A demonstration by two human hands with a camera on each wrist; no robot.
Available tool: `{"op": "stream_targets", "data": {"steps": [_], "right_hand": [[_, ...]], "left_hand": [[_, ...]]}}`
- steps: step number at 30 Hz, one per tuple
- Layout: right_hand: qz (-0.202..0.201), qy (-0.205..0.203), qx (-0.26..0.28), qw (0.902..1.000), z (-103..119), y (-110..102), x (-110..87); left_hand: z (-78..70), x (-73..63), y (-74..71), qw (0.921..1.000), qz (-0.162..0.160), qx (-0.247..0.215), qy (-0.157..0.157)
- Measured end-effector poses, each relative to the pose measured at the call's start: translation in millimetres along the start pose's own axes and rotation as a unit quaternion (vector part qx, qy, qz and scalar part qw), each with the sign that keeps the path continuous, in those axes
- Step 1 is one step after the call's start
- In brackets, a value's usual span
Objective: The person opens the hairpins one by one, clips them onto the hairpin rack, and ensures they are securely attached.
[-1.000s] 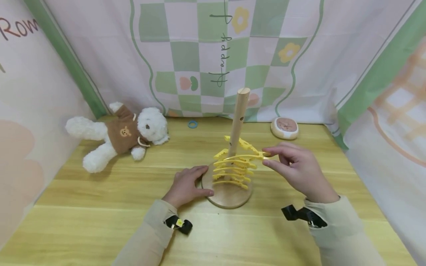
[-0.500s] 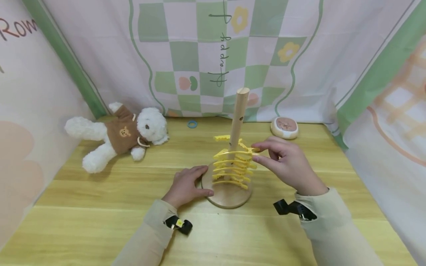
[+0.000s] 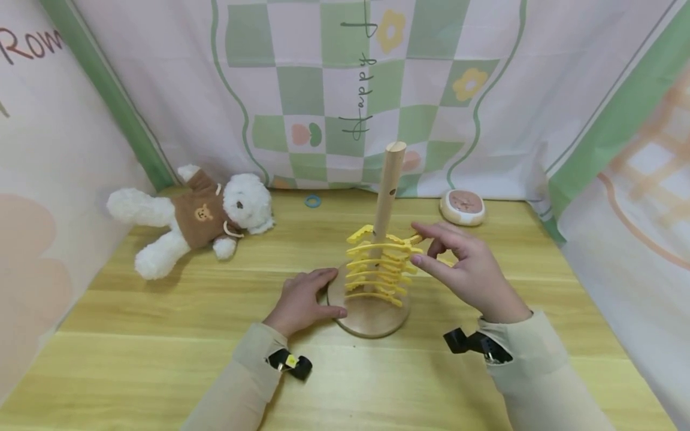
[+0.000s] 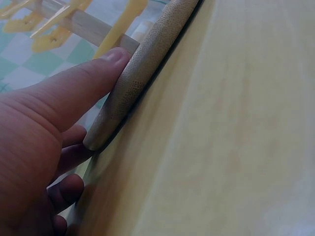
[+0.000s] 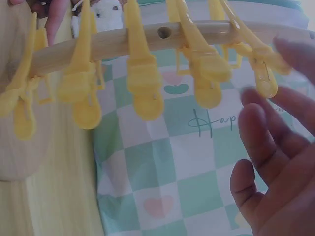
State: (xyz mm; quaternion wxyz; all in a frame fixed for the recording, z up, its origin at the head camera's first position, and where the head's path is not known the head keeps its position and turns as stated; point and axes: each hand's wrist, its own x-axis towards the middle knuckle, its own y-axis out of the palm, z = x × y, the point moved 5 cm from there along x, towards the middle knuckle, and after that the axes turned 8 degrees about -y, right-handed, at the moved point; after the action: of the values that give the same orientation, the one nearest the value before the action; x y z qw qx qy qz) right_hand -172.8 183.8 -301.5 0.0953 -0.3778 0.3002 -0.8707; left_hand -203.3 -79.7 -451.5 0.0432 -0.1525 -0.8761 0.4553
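A wooden stand with an upright post (image 3: 389,185) rises from a round base (image 3: 372,320). Several yellow hair clips (image 3: 377,272) are clamped one above another along its lower half. My left hand (image 3: 302,299) holds the left edge of the base, thumb on the rim (image 4: 140,73) and fingers beside it. Close to the outer end of the topmost clip (image 5: 256,59) is my right hand (image 3: 463,263), thumb and fingers parted. In the right wrist view nothing lies between those fingers (image 5: 253,132), and the clip's jaws are around the post.
On the wooden table's left lies a white plush bear (image 3: 199,209) in a brown top. A small blue ring (image 3: 312,201) and a round white-and-pink object (image 3: 463,207) lie toward the back. Printed curtains (image 3: 302,90) border the table.
My right hand moved left toward the post with the topmost clip, whose jaws were spread around the post. The jaws have closed there, and my fingers have parted from it. My left hand stays put.
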Motion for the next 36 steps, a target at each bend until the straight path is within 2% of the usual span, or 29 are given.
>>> {"op": "stream_targets", "data": {"steps": [5,11,14,20,31,36], "right_hand": [[-0.012,0.046,0.039,0.9981,-8,0,-9.5],[-0.028,0.071,0.032,0.9966,-21,-3,-22.3],[-0.020,0.100,0.025,0.9945,-29,-4,-29.5],[0.003,0.176,0.031,0.9840,-46,-7,-48.7],[0.006,0.255,-0.018,0.9667,-80,-17,-87.1],[0.001,0.263,-0.047,0.9637,-97,-20,-101.6]], "left_hand": [[0.6,1.0,0.8,1.0000,0.004,0.002,-0.003],[2.2,2.5,1.9,1.0000,0.002,0.007,0.002],[2.0,2.3,1.3,1.0000,0.000,0.008,0.001],[2.1,1.5,0.7,1.0000,0.000,0.005,-0.001],[-0.5,0.3,-0.5,1.0000,0.005,0.004,-0.002],[-0.2,0.6,-0.7,1.0000,0.006,0.006,-0.004]]}}
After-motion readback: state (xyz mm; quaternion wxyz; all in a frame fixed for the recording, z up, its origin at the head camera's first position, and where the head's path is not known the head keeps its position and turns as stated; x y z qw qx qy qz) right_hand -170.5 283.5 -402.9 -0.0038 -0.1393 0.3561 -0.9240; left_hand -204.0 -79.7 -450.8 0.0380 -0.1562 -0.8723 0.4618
